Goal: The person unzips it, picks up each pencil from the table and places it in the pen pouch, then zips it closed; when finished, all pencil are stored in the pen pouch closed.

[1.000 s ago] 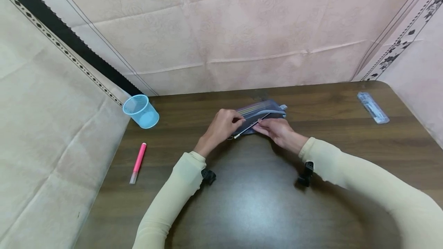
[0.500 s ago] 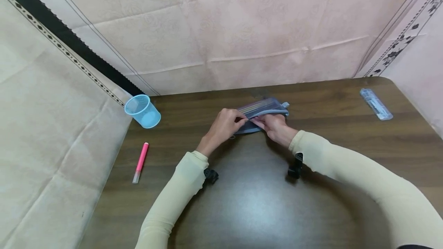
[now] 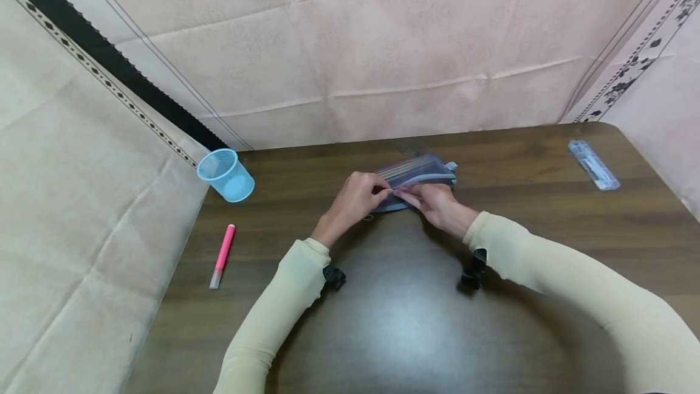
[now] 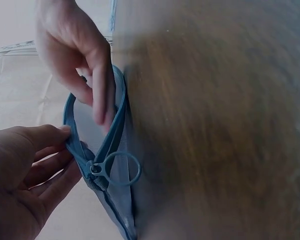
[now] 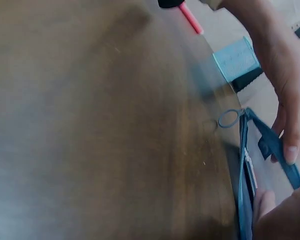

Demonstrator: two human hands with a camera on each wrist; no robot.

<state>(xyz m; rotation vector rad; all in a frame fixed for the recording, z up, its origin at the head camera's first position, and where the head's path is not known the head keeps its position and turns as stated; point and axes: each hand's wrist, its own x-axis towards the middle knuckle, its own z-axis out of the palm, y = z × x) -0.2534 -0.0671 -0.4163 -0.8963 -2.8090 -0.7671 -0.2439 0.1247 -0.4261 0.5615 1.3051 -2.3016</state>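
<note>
A blue see-through zip pouch [image 3: 421, 166] lies near the far table edge, its mouth spread apart. My left hand [image 3: 352, 199] pinches one zipper edge between thumb and fingers. Straight fingers of my right hand [image 3: 440, 204] reach down into the mouth in the left wrist view, the tips partly hidden by the fabric. Beside them in the right wrist view, a slim dark pen [image 5: 250, 172] with a white part lies inside the opening. A ring-shaped zip pull [image 4: 138, 172] hangs at the left end of the zipper. Pale stripes show through the pouch's far side.
A light blue mesh cup [image 3: 232, 184] stands at the table's left edge. Nearer me lies a pink marker [image 3: 223, 251]. A pale blue flat packet [image 3: 594, 166] is at the far right. Cloth-covered walls [image 3: 383, 65] rise behind and left.
The dark pen, in my right hand across the pouch a second ago, has gone into the mouth. My right hand moved left and in, then slightly back. My left hand stays nearly in place.
</note>
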